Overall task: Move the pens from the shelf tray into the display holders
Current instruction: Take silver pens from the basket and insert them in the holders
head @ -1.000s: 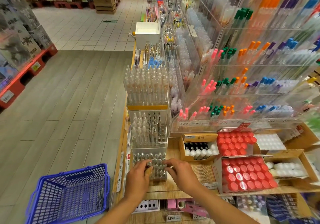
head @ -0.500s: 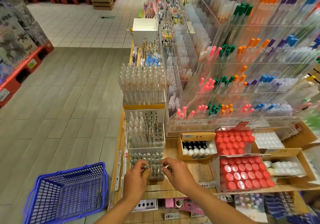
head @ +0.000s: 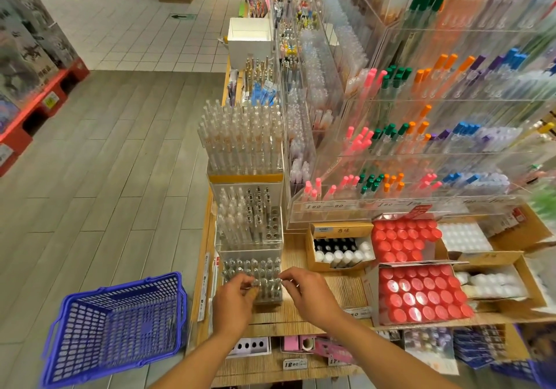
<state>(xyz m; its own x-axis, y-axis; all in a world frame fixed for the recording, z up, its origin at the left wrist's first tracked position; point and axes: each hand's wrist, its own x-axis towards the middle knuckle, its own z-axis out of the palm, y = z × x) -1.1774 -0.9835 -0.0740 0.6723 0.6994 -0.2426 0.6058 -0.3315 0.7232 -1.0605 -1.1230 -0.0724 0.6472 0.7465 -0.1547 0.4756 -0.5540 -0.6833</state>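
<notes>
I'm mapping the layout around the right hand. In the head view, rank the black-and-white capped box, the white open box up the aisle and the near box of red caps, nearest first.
From the right hand:
1. Black-and-white capped box, just beyond it, rightward.
2. Near box of red caps, farther right.
3. White open box, far up the aisle.

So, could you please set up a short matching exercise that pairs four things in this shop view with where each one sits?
Things:
1. blue basket
2. white box
3. red-capped box
4. left hand

Places:
A. on the shelf, right of the right hand
B. on the floor, left of the shelf
C. at the near clear pen holder, on its left side
D. far along the shelf edge, behind the tall pen holders

Pairs: 1-B, 2-D, 3-A, 4-C
</notes>
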